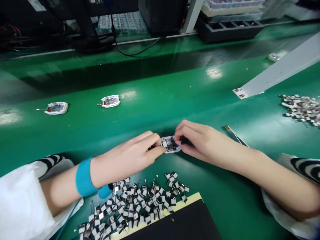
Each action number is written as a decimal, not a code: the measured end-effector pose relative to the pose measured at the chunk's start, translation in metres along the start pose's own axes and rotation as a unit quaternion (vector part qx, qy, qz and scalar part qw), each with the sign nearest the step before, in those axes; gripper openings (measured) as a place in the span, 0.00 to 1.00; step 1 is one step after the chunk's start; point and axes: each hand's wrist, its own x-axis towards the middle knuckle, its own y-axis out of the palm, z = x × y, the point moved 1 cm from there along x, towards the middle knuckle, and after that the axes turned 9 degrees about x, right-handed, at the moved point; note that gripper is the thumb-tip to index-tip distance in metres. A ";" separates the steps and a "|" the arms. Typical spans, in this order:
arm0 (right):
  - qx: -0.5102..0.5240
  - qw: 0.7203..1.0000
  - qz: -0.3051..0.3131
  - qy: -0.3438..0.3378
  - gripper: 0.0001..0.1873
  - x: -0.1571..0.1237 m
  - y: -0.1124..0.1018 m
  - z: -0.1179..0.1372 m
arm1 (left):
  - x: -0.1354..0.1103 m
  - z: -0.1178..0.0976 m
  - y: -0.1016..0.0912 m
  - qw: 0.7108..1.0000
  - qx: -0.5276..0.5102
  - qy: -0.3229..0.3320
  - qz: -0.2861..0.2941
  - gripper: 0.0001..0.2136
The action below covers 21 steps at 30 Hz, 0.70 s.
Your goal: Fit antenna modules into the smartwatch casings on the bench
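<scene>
Between my two hands lies a small white device housing point(170, 145) with a circuit board showing inside it. My left hand point(142, 148), with a blue band round the wrist, pinches the housing's left edge between thumb and fingers. At the opposite edge, the thumb and fingers of my right hand point(191, 138) close on the housing's right side; whether they also pinch a tiny part is hidden. Close below my left hand spreads a pile of small white-and-black parts point(135, 203) with short leads. A pair of tweezers point(235, 135) lies beside my right forearm.
Two similar open housings, one at far left point(57, 108) and another housing point(110, 101), sit on the green bench. A slanted metal post point(280, 68) is fixed at right, near a second heap of parts point(301, 108). A black sheet point(175, 223) lies in front; trays point(228, 30) stand behind.
</scene>
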 end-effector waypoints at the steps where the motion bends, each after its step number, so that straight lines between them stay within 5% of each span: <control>1: 0.012 0.999 -0.015 0.036 0.03 -0.002 0.000 -0.002 | 0.000 0.001 -0.001 1.000 -0.007 0.001 0.007 0.12; 5: 0.073 0.990 -0.035 0.112 0.03 -0.011 0.000 -0.003 | -0.004 0.005 -0.009 0.996 -0.080 -0.017 -0.030 0.11; 10: 0.106 0.991 -0.041 0.075 0.24 -0.009 0.010 0.013 | -0.006 0.002 -0.016 0.976 -0.146 -0.089 -0.133 0.06; 21: 0.165 0.981 -0.094 0.043 0.25 0.002 0.025 0.014 | -0.002 -0.006 -0.011 0.991 -0.048 -0.078 -0.097 0.09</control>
